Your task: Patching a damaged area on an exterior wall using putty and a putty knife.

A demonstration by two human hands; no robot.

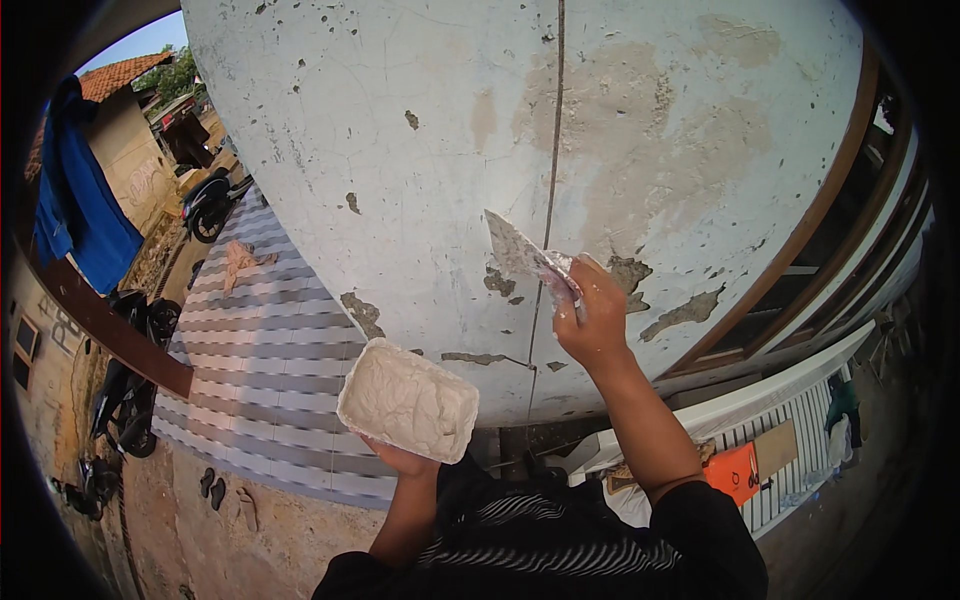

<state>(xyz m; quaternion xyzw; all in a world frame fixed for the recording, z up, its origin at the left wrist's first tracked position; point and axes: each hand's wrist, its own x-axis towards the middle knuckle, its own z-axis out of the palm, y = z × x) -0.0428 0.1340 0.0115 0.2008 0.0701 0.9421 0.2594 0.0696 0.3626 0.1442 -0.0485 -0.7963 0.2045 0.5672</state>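
My right hand point(592, 312) is closed on a putty knife point(520, 250) whose wide blade is smeared with pale paste. The blade is at the white wall point(440, 180), beside a dark vertical groove point(555, 150); whether it touches the wall I cannot tell. Below and to the left, my left hand point(405, 458) supports a rectangular white tub point(460, 445) from underneath, its fingers mostly hidden. Off-white putty point(408, 395) fills the tub, its surface uneven. Chipped grey spots point(498, 281) show near the blade, and beige patches point(650, 150) spread over the wall's upper right.
A brown-framed window point(770, 310) bounds the wall on the right. Under it stands a white slatted bench point(790, 470) with an orange bag point(733, 472) on it. Striped tiles point(270, 370) cover the floor to the left, with a crumpled cloth point(242, 264) there. Motorbikes point(125, 410) stand beyond.
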